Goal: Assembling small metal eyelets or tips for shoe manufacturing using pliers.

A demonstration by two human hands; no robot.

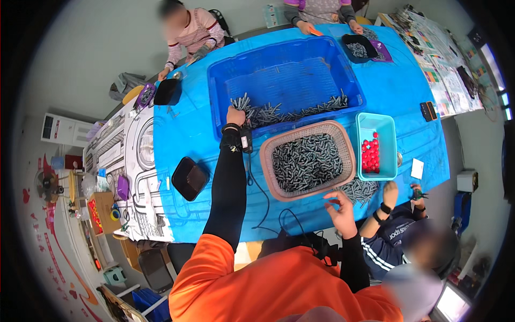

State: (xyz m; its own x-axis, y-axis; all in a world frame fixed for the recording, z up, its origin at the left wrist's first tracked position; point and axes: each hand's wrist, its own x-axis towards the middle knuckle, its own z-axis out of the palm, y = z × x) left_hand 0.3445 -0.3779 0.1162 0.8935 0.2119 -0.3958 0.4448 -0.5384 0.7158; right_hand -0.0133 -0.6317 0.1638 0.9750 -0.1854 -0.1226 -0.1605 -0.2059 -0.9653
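My left hand reaches to the near left corner of a large blue plastic crate. Its fingers are closed round a bunch of slim grey plug-like pieces that stick up out of the fist. More of these pieces lie along the crate's near side. My right hand hovers by the table's near edge, fingers curved and apart, with nothing visible in them. Beside it lies a loose heap of grey pieces. A pinkish-brown basket, full of similar short grey pieces, stands between my hands.
A turquoise bin holds red caps. A black tray stands left of my forearm. A black cable trails near the basket. Two people sit across the blue-covered table; another works at my right. A phone-like device lies far right.
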